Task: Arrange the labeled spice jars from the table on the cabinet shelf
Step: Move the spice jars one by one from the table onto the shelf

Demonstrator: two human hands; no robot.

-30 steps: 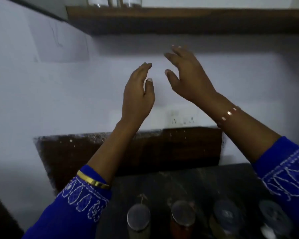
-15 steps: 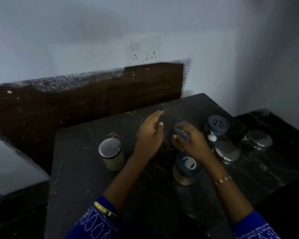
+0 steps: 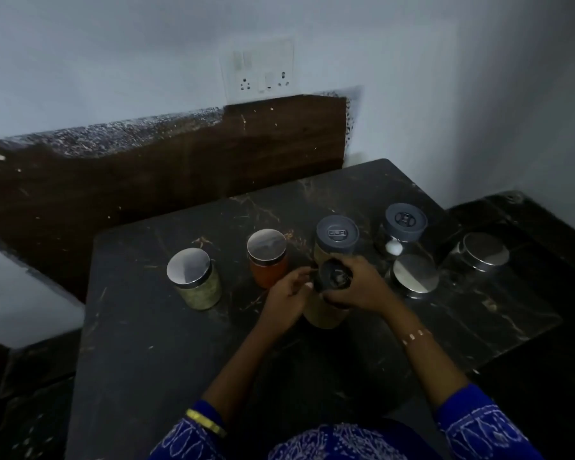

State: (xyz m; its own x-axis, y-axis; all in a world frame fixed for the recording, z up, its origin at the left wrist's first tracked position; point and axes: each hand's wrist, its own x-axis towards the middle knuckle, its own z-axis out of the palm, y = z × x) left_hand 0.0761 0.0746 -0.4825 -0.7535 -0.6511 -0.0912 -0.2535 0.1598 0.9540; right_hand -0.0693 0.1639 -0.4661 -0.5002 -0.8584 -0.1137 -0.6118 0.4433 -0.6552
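In the head view, the person looks down on the black marble table [image 3: 180, 360]; a second ago the view was on the wall under the cabinet shelf, with both hands raised and empty. Now the shelf is out of view and the hands are back among the jars, so one placing seems finished and the next pick is starting.

The right hand [image 3: 359, 287] curls over the dark lid of a glass jar with beige powder [image 3: 322, 310], which stands near the table's middle. The left hand [image 3: 287, 293] lies against the side of this jar at its 9 o'clock, fingers bent around the glass; how firm the hold is cannot be told.

Six more jars wait on the table:
- At 12 o'clock, touching or just behind, a tall jar with grey plastic lid [image 3: 337, 232].
- At 10 o'clock, a red-filled jar with steel lid [image 3: 267, 257].
- Further at 9 o'clock, a green-filled jar with steel lid [image 3: 195, 277].
- At 1 to 3 o'clock, three more: a clear jar with grey lid [image 3: 405, 222], a steel-lidded jar [image 3: 415, 273] and another steel-lidded jar [image 3: 485, 250].

Most of the task is probably still open.
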